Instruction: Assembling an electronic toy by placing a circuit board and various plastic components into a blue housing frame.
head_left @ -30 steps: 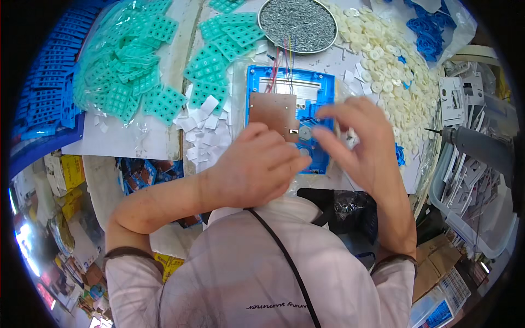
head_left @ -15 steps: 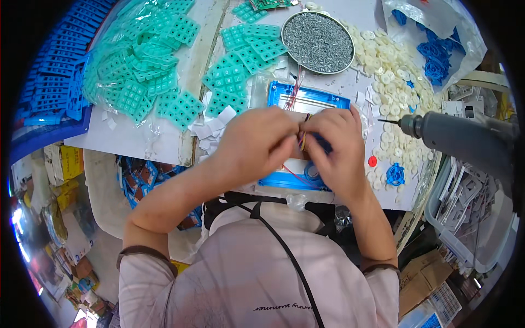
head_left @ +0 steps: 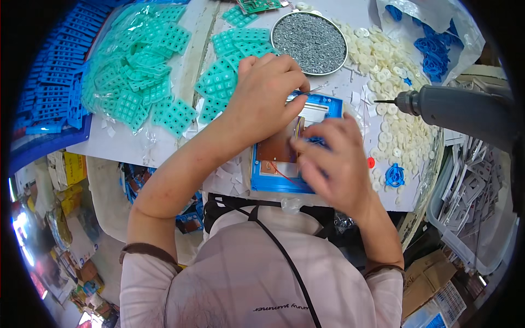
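The blue plastic casing (head_left: 284, 180) is lying flat on the white work surface (head_left: 136, 147), right under both hands, with a brown circuit board (head_left: 279, 150) seated in it and thin red wiring crossing the board just below the fingertips. The left hand (head_left: 262, 101) is arching over the casing's upper end, fingers bunched narrow and pinching what looks like a fine wire or pin (too small to be sure) beside the casing's top edge. The right hand (head_left: 331, 164) is pressing down over the casing's right half, fingers curled close together; whether it is gripping anything underneath, I cannot tell.

By the look of it, this is the seating step: board going into casing, wires being tucked clear. The next move calls for a steady hold on the board and wires kept out from under it.

Beyond the left fingertips, a round tray of small grey screws (head_left: 309, 35) is sitting near. Past the right knuckles, a heap of white round buttons (head_left: 394, 82) is spreading out, and a grey power screwdriver (head_left: 459, 109) is hanging with its bit pointing toward the hands. Left of the left wrist, teal rubber keypads (head_left: 147, 82) are piling up, with blue parts (head_left: 49, 82) stacked beyond.
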`<state>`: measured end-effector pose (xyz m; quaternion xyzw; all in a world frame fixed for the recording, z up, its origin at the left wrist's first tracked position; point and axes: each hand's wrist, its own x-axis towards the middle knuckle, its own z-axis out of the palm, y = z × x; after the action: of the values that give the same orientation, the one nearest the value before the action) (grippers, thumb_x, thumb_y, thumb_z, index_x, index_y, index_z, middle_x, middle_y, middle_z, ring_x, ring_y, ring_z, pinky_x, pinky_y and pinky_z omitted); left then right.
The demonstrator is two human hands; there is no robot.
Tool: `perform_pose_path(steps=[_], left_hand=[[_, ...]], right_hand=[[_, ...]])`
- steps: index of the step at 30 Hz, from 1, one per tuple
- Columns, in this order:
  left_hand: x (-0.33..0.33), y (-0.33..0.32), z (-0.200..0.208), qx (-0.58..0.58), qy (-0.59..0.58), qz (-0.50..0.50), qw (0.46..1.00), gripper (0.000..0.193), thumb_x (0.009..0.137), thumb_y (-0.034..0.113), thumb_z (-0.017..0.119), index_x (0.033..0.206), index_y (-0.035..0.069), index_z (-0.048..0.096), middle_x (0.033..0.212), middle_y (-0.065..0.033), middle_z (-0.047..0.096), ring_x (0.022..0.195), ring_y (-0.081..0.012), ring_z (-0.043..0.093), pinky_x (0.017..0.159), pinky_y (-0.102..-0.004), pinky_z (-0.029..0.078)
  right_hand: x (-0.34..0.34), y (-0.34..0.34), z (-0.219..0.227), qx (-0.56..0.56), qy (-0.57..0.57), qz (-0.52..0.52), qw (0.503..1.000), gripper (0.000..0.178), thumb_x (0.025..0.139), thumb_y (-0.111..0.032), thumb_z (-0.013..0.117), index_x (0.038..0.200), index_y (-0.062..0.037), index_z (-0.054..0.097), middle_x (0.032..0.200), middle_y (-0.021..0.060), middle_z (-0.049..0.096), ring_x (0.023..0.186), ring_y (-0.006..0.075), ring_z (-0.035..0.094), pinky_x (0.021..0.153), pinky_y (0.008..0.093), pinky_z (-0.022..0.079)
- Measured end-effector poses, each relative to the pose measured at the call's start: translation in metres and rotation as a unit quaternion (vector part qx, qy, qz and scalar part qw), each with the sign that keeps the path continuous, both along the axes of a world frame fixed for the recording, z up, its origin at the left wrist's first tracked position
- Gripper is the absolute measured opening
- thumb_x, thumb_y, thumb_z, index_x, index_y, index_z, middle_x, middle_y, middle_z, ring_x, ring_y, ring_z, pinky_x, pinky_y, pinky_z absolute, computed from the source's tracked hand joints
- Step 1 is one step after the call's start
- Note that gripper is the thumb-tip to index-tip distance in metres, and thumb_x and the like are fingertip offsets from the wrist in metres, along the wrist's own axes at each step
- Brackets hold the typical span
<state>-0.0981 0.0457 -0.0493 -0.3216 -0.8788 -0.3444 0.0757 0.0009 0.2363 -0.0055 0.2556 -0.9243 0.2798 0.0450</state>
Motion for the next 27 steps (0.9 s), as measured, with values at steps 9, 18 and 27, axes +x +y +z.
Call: perform_pose_path(steps=[9,18,27], left_hand=[[0.004,-0.002,0.006,-0.011,0.027,-0.061,0.998,0.007,0.085,0.014,0.073,0.092,0.013,0.072,0.100,-0.0006,0.065,0.096,-0.0206,0.061,0.092,-0.0436,0.034],[0.013,-0.006,0.002,0.016,-0.019,-0.028,0.999,0.010,0.084,0.013,0.074,0.094,0.013,0.074,0.096,-0.0009,0.069,0.092,-0.0207,0.062,0.091,-0.0411,0.035],[0.008,-0.006,0.007,-0.024,0.045,-0.038,0.998,0.010,0.084,0.016,0.073,0.094,0.014,0.071,0.097,-0.0006,0.064,0.096,-0.0230,0.059,0.094,-0.0441,0.033]], right_hand=[[-0.059,0.023,-0.020,-0.040,0.090,-0.041,0.994,0.016,0.081,-0.007,0.076,0.095,-0.0062,0.070,0.092,0.0081,0.067,0.081,0.0298,0.059,0.073,0.0397,0.050],[-0.047,0.004,-0.012,0.142,0.108,-0.053,0.983,0.007,0.075,-0.010,0.069,0.082,-0.0083,0.066,0.082,0.0067,0.060,0.084,0.0273,0.058,0.077,0.0405,0.045],[-0.052,0.010,-0.014,0.035,0.071,-0.046,0.996,0.007,0.081,-0.012,0.073,0.084,-0.0083,0.068,0.084,0.0068,0.061,0.084,0.0273,0.058,0.077,0.0415,0.044]])
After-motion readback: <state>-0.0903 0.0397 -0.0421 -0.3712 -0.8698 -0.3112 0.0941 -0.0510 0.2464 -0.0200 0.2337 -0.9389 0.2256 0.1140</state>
